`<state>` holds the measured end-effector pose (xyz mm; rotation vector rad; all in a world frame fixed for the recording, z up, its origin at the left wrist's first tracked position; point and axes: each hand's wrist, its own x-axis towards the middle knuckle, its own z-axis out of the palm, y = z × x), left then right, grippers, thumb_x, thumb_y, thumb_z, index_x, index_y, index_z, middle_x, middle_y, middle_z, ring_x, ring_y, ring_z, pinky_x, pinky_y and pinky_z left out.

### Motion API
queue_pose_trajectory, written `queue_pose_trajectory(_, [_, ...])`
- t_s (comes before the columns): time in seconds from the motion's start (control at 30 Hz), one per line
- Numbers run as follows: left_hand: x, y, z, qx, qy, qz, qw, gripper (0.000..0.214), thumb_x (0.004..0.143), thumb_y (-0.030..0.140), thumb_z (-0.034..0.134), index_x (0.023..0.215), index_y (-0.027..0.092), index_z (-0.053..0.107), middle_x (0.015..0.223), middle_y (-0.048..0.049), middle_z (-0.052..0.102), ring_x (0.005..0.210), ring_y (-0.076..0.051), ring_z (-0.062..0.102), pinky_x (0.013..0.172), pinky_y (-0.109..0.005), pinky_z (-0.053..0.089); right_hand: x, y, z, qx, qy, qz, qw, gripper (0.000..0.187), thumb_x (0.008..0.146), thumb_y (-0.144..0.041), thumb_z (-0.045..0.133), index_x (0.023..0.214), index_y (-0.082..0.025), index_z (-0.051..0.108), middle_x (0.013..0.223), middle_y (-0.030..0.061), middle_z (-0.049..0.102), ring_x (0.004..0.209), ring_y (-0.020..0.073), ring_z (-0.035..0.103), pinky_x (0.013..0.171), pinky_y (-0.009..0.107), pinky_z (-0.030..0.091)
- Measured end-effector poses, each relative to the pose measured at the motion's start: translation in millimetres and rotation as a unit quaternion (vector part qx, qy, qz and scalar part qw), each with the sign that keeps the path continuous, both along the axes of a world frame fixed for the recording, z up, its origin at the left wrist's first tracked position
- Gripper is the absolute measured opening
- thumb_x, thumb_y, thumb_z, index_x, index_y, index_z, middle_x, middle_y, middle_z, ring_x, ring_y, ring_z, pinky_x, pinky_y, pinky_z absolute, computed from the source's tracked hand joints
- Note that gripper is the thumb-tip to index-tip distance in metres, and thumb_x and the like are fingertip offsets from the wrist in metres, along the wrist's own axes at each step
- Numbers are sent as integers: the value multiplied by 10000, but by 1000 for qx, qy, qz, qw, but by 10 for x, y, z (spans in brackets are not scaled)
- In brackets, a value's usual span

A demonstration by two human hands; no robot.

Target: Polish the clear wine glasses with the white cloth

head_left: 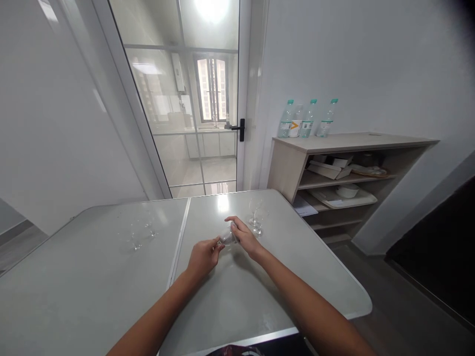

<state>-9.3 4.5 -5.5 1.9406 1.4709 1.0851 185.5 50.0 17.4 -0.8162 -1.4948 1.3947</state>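
Above the table, a small clear glass (227, 237) lies tilted between my two hands. My left hand (203, 255) pinches the glass at its left end with thumb and fingertips. On the other end, my right hand (245, 238) grips it, with one finger stretched out past it. Just beyond my right hand stand more clear glasses (257, 228), partly see-through against the tabletop. Over on the left part of the table are a clear glass (136, 242) and another one (151, 230) close behind it. Their exact shapes are hard to make out.
The pale table (222, 306) has a metal seam to the left of my hands. A glass door (208, 163) with a black handle stands behind it. At the right, a wooden shelf unit (289, 163) bears several plastic bottles (307, 121), with boxes and a tray (322, 199) inside.
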Motion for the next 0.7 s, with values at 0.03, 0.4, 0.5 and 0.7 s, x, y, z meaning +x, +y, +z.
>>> queue_pose_trajectory(0.03, [-4, 12, 15, -37, -31, -12, 999, 283, 866, 427, 682, 803, 165, 770, 598, -27, 600, 546, -141, 476, 588, -263, 307, 20, -3, 12, 5, 0, 15, 1000, 433, 952, -557, 547, 1234, -231, 588, 701, -56, 396, 627, 139, 365, 597, 257, 302])
queue_pose_trajectory(0.4, [-71, 75, 156, -242, -235, -89, 937, 496, 830, 586, 706, 630, 139, 632, 561, 12, 481, 445, -69, 318, 486, -243, 269, 77, -10, 114, 54, 11, 4, 998, 437, 939, -600, 574, 1152, -219, 598, 652, -57, 398, 577, 132, 332, 543, 263, 257])
queue_pose_trajectory(0.5, [-16, 27, 104, -43, -71, 4, 997, 371, 872, 502, 691, 805, 146, 771, 609, -30, 588, 548, -135, 471, 581, -263, 339, 44, 47, 47, 23, 37, -64, 997, 467, 895, -612, 633, 1150, -228, 559, 652, -65, 408, 562, 125, 330, 519, 248, 247])
queue_pose_trajectory(0.7, [-56, -17, 2, 72, 48, 38, 996, 317, 877, 331, 715, 1169, 235, 795, 826, -108, 750, 670, -195, 599, 668, -278, 395, 85, 30, 42, 14, 21, -4, 1000, 519, 936, -642, 577, 1273, -248, 556, 689, -62, 403, 568, 120, 345, 516, 233, 268])
